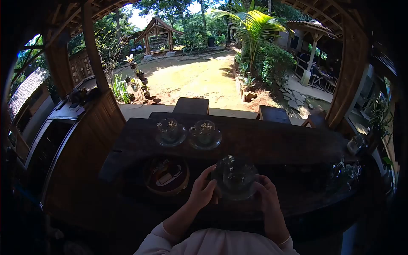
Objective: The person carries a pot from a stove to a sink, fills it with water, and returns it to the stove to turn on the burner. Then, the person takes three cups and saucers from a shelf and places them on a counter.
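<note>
A clear glass saucer (241,194) is held between my two hands over the dark wooden table (272,146). My left hand (205,187) grips its left edge, and my right hand (265,190) grips its right edge. Some clear glassware rests on the saucer, but its exact shape is hard to make out in the shade. Farther back stand two glass cups, one (169,129) on the left and one (205,131) beside it, each on its own glass saucer. To the left of my left hand lies a round tin (167,176) with lettering and a cup picture.
More glassware (345,172) stands at the table's right, with a glass jar (357,144) behind it. Two dark stools (191,105) (274,114) are beyond the far edge. A wooden counter (91,136) is at the left, and posts frame the yard.
</note>
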### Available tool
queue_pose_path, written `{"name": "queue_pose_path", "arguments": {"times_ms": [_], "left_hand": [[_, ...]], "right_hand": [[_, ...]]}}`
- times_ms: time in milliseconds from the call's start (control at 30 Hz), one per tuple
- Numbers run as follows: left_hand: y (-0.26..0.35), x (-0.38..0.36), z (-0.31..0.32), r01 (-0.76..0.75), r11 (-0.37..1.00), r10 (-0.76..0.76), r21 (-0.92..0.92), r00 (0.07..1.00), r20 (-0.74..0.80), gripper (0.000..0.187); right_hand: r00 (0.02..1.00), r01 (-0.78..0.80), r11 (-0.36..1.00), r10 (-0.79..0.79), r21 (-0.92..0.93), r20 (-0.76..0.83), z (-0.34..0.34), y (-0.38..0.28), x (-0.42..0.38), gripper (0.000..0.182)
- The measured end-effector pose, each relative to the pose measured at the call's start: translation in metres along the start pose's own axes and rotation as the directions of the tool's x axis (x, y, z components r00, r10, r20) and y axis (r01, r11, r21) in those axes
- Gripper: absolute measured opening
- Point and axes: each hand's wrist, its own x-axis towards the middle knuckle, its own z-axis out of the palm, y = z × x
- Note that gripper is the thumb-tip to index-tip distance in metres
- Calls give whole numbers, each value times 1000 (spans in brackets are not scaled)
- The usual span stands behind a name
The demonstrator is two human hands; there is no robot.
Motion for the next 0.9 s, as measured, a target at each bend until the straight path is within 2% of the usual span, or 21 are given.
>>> {"name": "queue_pose_path", "arguments": {"times_ms": [167, 267, 300, 367, 500, 567, 633, 700, 900], "left_hand": [[-11, 41, 9, 15, 1000, -15, -23, 1000, -16, 46], [-26, 61, 20, -49, 994, 43, -100, 997, -61, 48], [-29, 67, 23, -52, 994, 45, -101, 997, -69, 48], [-33, 79, 29, -90, 992, 82, -84, 993, -87, 49], [-38, 98, 31, -56, 996, 49, -74, 995, -86, 51], [-45, 107, 28, -48, 998, 43, -51, 995, -90, 51], [-46, 112, 28, -46, 999, 43, -26, 995, -85, 50], [-46, 114, 31, -18, 999, 15, -30, 993, -117, 50], [-53, 125, 32, -28, 999, 22, -36, 989, -144, 47]], "right_hand": [[999, 20, 1000, -21, -20, -50, 3, -4, 38, 29], [992, 96, 967, -113, -236, -59, -6, -16, 63, 29], [993, 95, 966, -111, -239, -51, -10, -19, 72, 29], [993, 99, 925, -116, -368, -23, -19, -25, 91, 28], [995, 96, 867, -97, -489, 23, -34, -29, 128, 25], [998, 60, 875, -62, -481, 12, -41, -28, 142, 24], [972, 231, 747, -206, -624, 113, -58, -17, 170, 24], [975, 211, 727, -201, -653, 92, -55, -22, 175, 22], [945, 301, 654, -304, -694, 124, -58, -7, 214, 19]]}}
